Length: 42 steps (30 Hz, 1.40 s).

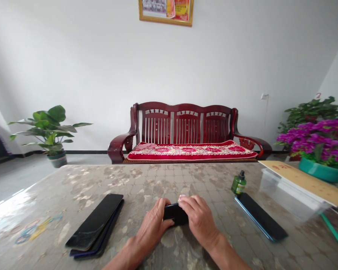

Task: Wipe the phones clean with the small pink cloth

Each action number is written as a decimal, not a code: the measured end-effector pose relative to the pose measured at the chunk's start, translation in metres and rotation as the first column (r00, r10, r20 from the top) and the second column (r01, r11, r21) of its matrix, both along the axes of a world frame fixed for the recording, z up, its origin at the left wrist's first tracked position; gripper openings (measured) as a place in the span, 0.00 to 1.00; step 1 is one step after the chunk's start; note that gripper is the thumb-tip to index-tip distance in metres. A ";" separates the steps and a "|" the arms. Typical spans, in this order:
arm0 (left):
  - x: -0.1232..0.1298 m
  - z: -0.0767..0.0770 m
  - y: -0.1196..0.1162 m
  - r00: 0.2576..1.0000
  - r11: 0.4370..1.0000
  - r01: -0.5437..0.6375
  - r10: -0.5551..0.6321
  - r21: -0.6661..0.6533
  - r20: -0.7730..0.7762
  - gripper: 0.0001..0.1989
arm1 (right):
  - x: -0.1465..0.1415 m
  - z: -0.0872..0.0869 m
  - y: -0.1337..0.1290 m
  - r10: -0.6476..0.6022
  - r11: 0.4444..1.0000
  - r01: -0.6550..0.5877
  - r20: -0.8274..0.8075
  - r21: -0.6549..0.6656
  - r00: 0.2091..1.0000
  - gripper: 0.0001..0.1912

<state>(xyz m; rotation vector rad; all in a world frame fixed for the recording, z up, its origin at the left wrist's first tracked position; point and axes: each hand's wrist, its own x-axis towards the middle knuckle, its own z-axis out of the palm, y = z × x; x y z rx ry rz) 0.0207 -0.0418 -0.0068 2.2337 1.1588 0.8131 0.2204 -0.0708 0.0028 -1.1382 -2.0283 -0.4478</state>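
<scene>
Between my hands, a black smartphone point(175, 215) is held sideways and tilted above the table. My left hand point(154, 219) is closed around its left end, with the thumb across its near face. At the right end, my right hand point(199, 219) is closed, its fingers pinching a small whitish-pink wad point(181, 198) against the phone's top edge. To the left lie stacked smartphones point(97, 221), the top one dark-screened and askew over those below. On the right another smartphone point(260, 216) with a blue edge lies flat, near a small green bottle point(239, 183) with a black cap.
Coloured rubber bands point(35, 229) lie on the patterned table point(146, 180) at left. At right are a clear plastic box point(293, 187), a tan folder point(307, 182), a green pen point(332, 229) and purple flowers in a teal bowl point(322, 169). A wooden bench point(186, 123) stands beyond.
</scene>
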 end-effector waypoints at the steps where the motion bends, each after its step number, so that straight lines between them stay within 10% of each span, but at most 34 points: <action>1: -0.001 0.000 0.000 1.000 1.000 0.000 0.000 0.005 0.003 0.16 | 0.002 0.000 0.000 -0.012 1.000 0.012 -0.005 0.001 1.000 0.13; 16: 0.002 -0.005 -0.002 0.998 0.998 -0.045 0.043 0.038 0.045 0.11 | -0.024 -0.001 -0.011 0.049 0.996 -0.055 0.090 0.064 0.995 0.16; 26: 0.002 -0.004 -0.003 0.992 0.992 -0.115 0.117 0.051 -0.042 0.22 | 0.030 0.004 -0.006 -0.062 0.997 0.063 -0.014 0.054 0.998 0.15; 35: 0.001 -0.005 -0.006 0.999 0.994 -0.016 0.019 0.106 -0.030 0.24 | -0.013 0.003 -0.015 0.044 0.998 -0.048 0.073 0.051 0.996 0.15; 42: -0.003 -0.004 -0.002 0.997 0.991 -0.027 0.036 0.134 -0.069 0.25 | 0.023 0.002 -0.008 -0.079 0.996 0.079 0.006 0.050 0.997 0.15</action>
